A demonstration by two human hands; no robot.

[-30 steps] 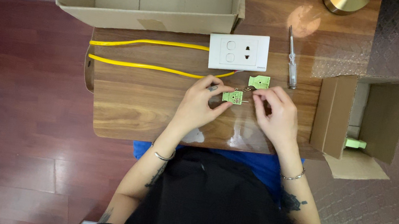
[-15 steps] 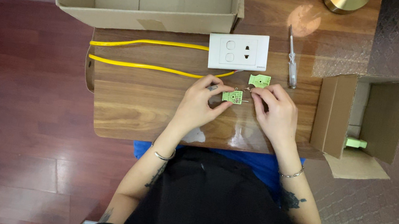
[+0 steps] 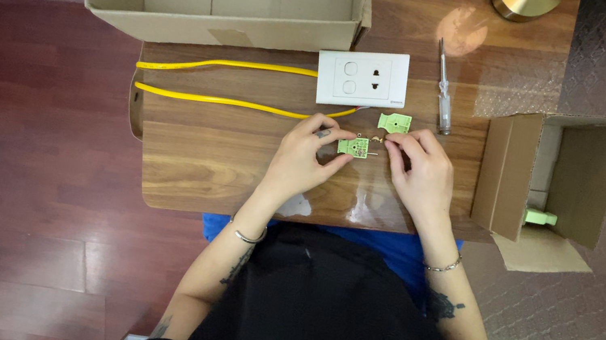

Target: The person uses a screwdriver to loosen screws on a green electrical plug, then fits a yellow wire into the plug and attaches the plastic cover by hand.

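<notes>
Both hands meet over a wooden table (image 3: 220, 173): the left hand (image 3: 305, 158) has its fingers clamped on a small green plastic connector (image 3: 354, 147). The right hand (image 3: 422, 169) has its fingertips pinched together at the part's edge, near a white wall socket plate (image 3: 361, 78) and a yellow cable (image 3: 224, 102).

I am holding a small light-green plastic part (image 3: 357, 147), squarish and flat, face up just above the wooden tabletop, pinched at its left edge and touched at its right. A second green piece (image 3: 394, 123) of the same colour is lying flat on the wood just beyond it, close to the white socket plate's lower right corner.
</notes>
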